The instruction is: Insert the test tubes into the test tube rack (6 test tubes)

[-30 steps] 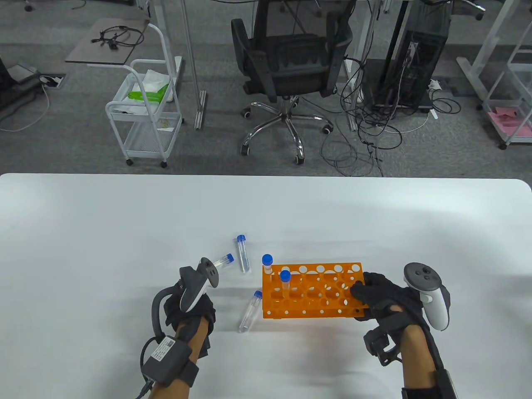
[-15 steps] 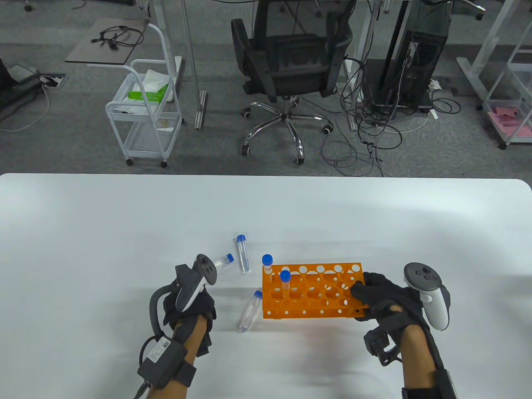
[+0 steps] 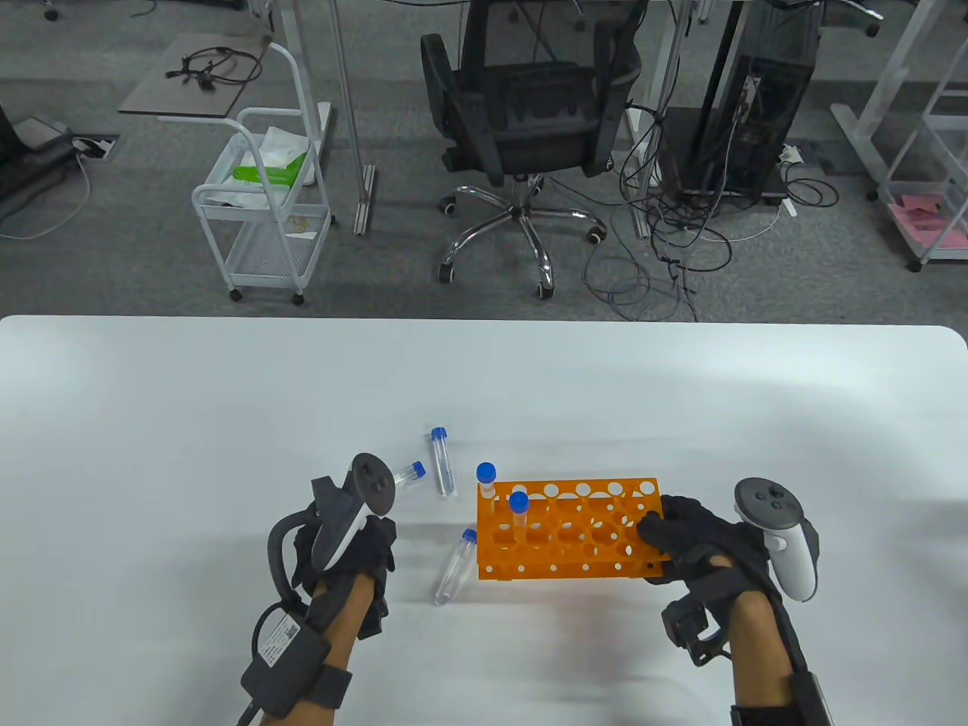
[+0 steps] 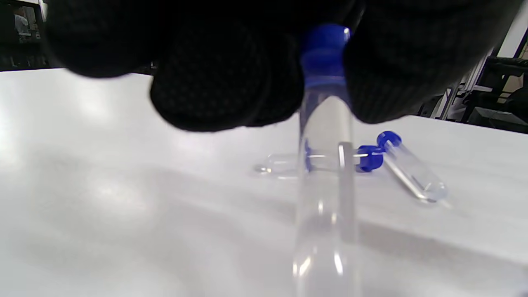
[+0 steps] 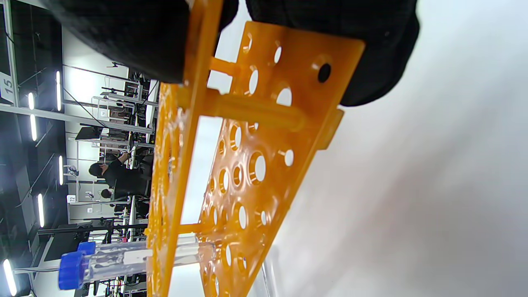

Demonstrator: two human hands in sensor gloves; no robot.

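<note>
An orange test tube rack point(image 3: 575, 533) stands on the white table; it also shows in the right wrist view point(image 5: 251, 165). Two blue-capped tubes point(image 3: 519, 514) stand in its left end, and they show in the right wrist view point(image 5: 123, 258). My right hand point(image 3: 677, 533) grips the rack's right end. My left hand point(image 3: 352, 541) is left of the rack. In the left wrist view its fingers point(image 4: 231, 82) pinch the blue cap of a clear tube point(image 4: 326, 173) that hangs down; this tube is hidden in the table view. Three loose tubes lie on the table point(image 3: 441, 463), point(image 3: 408, 475), point(image 3: 456, 569).
Two of the loose tubes lie just beyond my left hand point(image 4: 412, 169), point(image 4: 280, 163). The third lies against the rack's left front corner. The table's far edge point(image 3: 484, 321) borders a floor with an office chair point(image 3: 522, 113) and a white cart point(image 3: 265, 204).
My left hand has shifted slightly left and its tracker has tilted up. The rack, the loose tubes and my right hand have not moved.
</note>
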